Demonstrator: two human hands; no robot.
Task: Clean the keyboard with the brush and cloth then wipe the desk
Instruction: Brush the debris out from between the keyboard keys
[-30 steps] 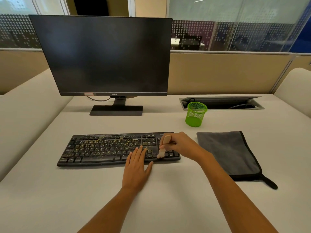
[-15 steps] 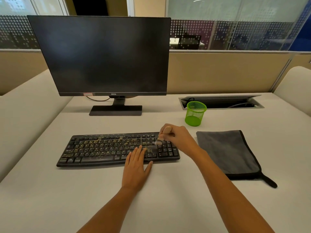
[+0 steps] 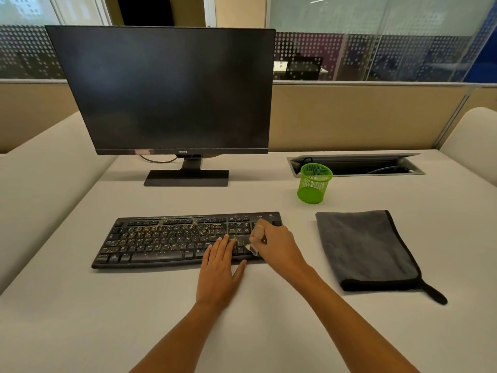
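Green mesh cup (image 3: 314, 184) upright on table (image 3: 80, 319), only its base showing inside. Right hand (image 3: 277, 243) grips brush (image 3: 256, 234), bristles on keyboard (image 3: 166, 240) right-side keys. Left hand (image 3: 219, 275) flat, fingertips on keys beside brush. Folded cloth (image 3: 363, 246) right of keyboard.

- Black plastic keyboard (image 3: 166, 240), matt, its keys gritty with yellowish specks.
- Brush (image 3: 258, 232) in my right hand (image 3: 279, 243): pale, smooth handle; wood or plastic, I cannot tell.
- Grey cloth (image 3: 363, 246): soft napped fabric with black stitched edging.
- Desk (image 3: 107, 319): smooth, matt off-white top.
- Green pen cup (image 3: 314, 184): fine wire mesh.
- Monitor (image 3: 166, 90): matt dark screen, black plastic stand.
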